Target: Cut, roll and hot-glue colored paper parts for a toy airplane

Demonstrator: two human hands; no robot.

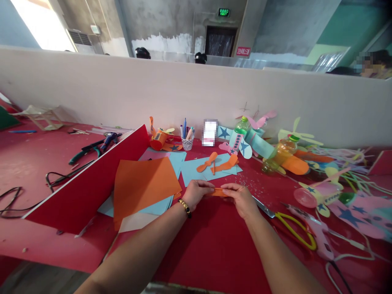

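Observation:
Between my two hands, just above the red tabletop (214, 249), stretches a small narrow strip of orange paper (218, 192). My left hand (198, 193), with a beaded bracelet at the wrist, pinches its left end. The right end is between the thumb and fingers of my right hand (241, 197). Beyond them, an orange propeller-shaped cutout (207, 162) and a folded orange paper piece (226, 165) lie on light blue paper (196, 173). Large orange sheets (143, 183) are stacked left of my left hand. Scissors with yellow handles (295, 230) rest to the right of my right hand.
A pink glue gun (315, 230) with its cable lies at right. Decorated bottle planes (241, 136) crowd the back right. A pen cup (187, 142) and a phone (210, 132) stand at the back. A red divider (92, 183) rises at left, with pliers (87, 153) beyond it.

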